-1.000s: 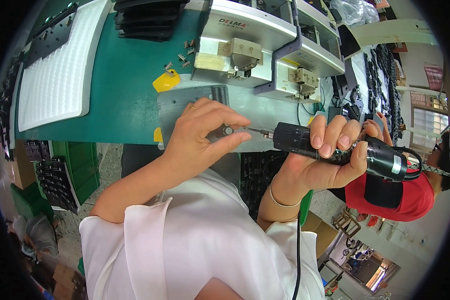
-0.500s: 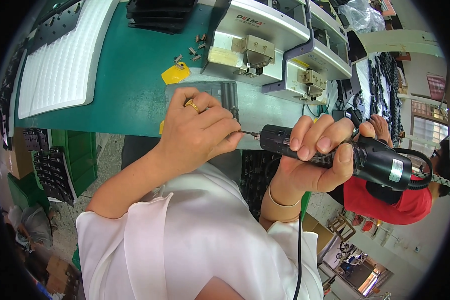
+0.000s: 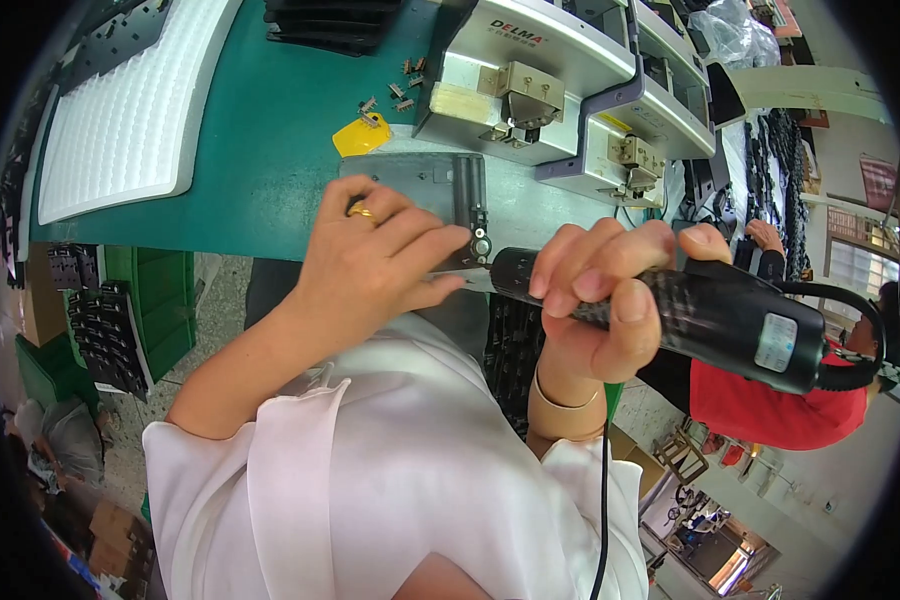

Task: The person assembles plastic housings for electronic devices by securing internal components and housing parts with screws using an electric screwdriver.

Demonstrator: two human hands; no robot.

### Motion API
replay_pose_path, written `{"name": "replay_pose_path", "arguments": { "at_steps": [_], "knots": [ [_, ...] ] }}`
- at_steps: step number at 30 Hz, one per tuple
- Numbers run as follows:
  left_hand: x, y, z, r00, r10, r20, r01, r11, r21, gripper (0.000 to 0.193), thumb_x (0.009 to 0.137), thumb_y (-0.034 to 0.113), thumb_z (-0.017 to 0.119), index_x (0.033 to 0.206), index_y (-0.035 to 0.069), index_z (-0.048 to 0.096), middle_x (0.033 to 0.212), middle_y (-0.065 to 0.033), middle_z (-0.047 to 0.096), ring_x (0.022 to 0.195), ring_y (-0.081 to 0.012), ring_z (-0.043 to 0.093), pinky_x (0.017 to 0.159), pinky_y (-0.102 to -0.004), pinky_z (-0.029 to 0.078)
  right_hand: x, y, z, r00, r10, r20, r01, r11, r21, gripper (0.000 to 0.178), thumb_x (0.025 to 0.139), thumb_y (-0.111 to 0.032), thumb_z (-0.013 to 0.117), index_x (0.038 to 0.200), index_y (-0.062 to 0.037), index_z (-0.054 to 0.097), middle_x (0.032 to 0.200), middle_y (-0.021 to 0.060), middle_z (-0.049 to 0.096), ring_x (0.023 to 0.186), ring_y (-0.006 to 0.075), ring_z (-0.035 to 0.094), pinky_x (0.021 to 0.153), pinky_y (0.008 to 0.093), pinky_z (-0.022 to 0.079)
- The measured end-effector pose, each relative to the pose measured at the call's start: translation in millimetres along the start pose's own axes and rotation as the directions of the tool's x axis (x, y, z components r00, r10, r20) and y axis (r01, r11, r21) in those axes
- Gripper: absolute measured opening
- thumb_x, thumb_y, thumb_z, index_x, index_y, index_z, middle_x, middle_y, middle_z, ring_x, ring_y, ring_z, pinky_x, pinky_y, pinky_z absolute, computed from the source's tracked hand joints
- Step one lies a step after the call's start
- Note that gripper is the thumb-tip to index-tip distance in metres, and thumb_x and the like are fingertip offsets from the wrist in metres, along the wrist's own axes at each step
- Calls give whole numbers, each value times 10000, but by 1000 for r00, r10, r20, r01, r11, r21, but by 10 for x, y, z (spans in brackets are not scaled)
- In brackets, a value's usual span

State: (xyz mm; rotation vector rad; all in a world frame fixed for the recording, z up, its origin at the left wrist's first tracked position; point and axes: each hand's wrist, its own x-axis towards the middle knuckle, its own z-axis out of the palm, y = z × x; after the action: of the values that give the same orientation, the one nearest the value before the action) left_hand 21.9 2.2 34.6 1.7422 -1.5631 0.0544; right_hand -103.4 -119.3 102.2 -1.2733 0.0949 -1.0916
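My right hand is wrapped around a black electric screwdriver, held almost level with its nose toward the left. The screwdriver's thin tip reaches the lower right corner of a dark grey plastic panel lying on the bench edge. Silvery round parts show along that corner. My left hand, with a gold ring on one finger, is over the panel's near side. Its thumb and forefinger are apart beside the tip, and I see nothing between them; the other fingers are bent. The hand hides much of the panel.
Beyond the panel lie a yellow piece and several small metal-pinned components. Two silver machines stand at the back right. A white foam tray is on the left. A black cord hangs near my right arm. A person in red is at the right.
My left thumb and forefinger have parted from their pinch at the screwdriver's tip. The screwdriver has moved left, closer to the panel's corner, where silvery parts now show.
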Motion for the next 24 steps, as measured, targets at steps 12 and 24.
{"name": "replay_pose_path", "arguments": {
  "at_steps": [12,24],
  "knots": [
    [-306,-166,-44,996,-76,42,73,994,80,185,656,183,766,824,184,689,890,16,552,901,-200,533,816,-393,389,-116,338,63,999,45,28,-43,998,-51,518,869,-91,670,1212,-92,282,604,73,549,442,172,500,474,346,510],
    [-307,-88,-13,989,-145,-20,146,988,55,132,668,178,765,788,182,712,808,35,561,862,-186,548,808,-382,381,-134,350,59,997,42,57,-37,995,-93,504,871,-109,672,1201,-113,292,606,74,551,462,175,512,485,354,512]
  ]
}}
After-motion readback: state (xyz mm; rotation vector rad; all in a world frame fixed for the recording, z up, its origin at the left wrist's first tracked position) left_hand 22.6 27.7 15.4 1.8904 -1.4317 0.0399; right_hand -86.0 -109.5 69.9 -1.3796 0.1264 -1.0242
